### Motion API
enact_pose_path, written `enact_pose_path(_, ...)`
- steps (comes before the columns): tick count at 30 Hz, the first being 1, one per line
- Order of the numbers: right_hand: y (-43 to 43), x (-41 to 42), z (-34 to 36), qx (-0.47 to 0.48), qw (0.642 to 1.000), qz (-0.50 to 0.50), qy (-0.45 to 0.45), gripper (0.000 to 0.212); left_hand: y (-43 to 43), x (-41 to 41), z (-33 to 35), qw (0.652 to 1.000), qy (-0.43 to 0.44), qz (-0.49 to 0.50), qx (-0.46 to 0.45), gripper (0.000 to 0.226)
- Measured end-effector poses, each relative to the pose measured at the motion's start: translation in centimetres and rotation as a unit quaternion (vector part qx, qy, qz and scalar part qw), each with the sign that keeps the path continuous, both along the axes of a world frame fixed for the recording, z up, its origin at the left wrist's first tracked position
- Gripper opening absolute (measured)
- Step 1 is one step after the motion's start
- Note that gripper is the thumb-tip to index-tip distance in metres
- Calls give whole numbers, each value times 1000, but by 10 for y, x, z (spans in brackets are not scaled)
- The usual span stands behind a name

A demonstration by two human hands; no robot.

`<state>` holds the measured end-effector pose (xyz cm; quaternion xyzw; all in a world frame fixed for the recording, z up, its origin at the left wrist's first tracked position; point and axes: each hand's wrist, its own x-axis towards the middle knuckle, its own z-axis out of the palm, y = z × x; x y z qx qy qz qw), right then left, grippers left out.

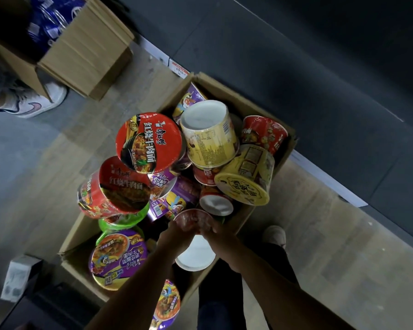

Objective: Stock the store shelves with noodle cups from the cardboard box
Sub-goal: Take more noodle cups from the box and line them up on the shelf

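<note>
Red noodle cup [193, 216], low at my edge of the cardboard box [260, 110], is clamped between the curled fingers of my left hand [177, 231] and right hand [211, 232], and lifting it could jostle the loose heap and tip the red-lidded cup [149, 142] onto the floor [45, 163].

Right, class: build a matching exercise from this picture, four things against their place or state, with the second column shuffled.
1. top red cup
2. upper yellow cup
3. blurred cup
4. sneaker at far left

a. on the floor
b. gripped by left hand and right hand
c. lid towards camera
d. white base towards camera

Pairs: 1-c, 2-d, 3-b, 4-a
</note>
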<state>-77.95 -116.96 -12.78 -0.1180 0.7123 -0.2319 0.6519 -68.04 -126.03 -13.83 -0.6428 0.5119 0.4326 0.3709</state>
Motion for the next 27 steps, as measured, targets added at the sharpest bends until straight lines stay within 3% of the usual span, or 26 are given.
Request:
enact_pose_path(4, 4, 0, 5, -2, 997, -65, 27, 51, -2, 6, 15, 998, 20, 54, 17, 98)
enact_pose_path(8, 9, -10, 4, 46, 998, 4, 33, 91, -3, 7, 30, 997, 57, 49, 37, 122)
enact_pose_path(11, 12, -23, 7, 29, 997, 66, 34, 81, -1, 4, 41, 992, 120, 0, 42, 127)
enact_pose_path(14, 15, -36, 11, 53, 996, 65, -6, 55, 1, 1, 49, 980, 180, -70, 41, 127)
enact_pose_path(18, 17, -46, 15, 40, 996, 52, 57, 28, 4, -4, 59, 971, 205, -121, 33, 122)
enact_pose_path(24, 16, -59, 40, -20, 987, 98, 129, 20, 11, -4, 70, 966, 207, -156, 0, 100)
enact_pose_path(27, 17, -67, 56, -57, 980, 121, 148, 22, 15, -9, 75, 964, 218, -148, -38, 74)
